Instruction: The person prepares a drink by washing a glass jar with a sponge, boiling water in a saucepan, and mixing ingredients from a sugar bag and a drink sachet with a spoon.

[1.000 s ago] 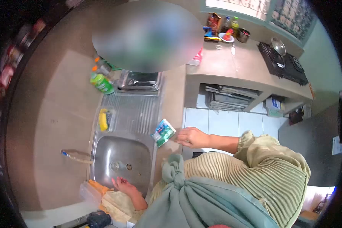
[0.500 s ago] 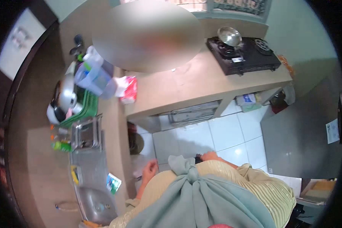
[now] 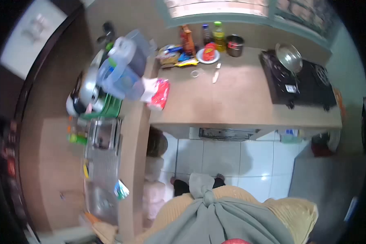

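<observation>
Neither of my hands shows. My clothing, a grey-green knotted cloth [image 3: 208, 199] over a tan ribbed garment [image 3: 290, 209], fills the bottom. On the counter [image 3: 240, 93] ahead lie a small knife with a pale handle [image 3: 216, 76] and a small clear ring-like thing [image 3: 195, 73]. Behind them, a white plate [image 3: 202, 59] bears a red packet [image 3: 209, 52]. Beside it stand a bottle with a green cap [image 3: 219, 36], a darker bottle with a blue cap [image 3: 206, 34] and a metal pot [image 3: 235, 45]. Several food packets [image 3: 173, 55] lie left of the plate.
A black stove [image 3: 282, 83] holds a metal pan [image 3: 289, 58] at right. At left are a red-and-white tissue pack [image 3: 160, 95], clear plastic jugs [image 3: 120, 81], a green dish rack [image 3: 113, 106] and a sink [image 3: 101, 203]. A grey surface [image 3: 325, 179] stands at lower right.
Both hands, seen earlier near my waist, have left the view. The view has shifted, so the counter items appear lower and further right. The back of the counter, blurred before, is now visible.
</observation>
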Tool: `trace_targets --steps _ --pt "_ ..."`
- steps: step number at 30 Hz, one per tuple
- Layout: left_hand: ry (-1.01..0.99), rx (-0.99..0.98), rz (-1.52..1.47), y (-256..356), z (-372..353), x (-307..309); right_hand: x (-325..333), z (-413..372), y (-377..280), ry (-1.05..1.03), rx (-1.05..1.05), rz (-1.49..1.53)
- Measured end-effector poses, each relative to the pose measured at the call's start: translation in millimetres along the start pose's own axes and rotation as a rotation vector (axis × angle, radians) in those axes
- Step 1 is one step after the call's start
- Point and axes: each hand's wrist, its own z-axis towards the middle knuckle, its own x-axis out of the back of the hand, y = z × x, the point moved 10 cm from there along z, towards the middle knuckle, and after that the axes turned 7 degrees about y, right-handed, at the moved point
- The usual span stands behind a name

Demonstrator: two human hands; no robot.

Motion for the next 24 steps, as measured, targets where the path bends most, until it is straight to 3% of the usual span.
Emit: trace_targets --steps 1,3,9,17,24 --pt "-0.150 -0.082 0.062 22 51 -16 10 19 -4 0.101 -0.107 0.098" --pt "-0.298 -0.147 0.108 35 85 -50 40 30 8 0.180 -0.203 0.192" --pt "-0.462 -0.225 0.124 35 112 -76 133 56 33 0.260 -0.276 0.287" --pt "-0.553 -0.294 0.074 56 143 -150 134 23 39 0.298 -0.289 0.311" --pt "-0.486 -0.302 0.130 110 169 -196 199 48 88 0.304 -0.120 0.362"
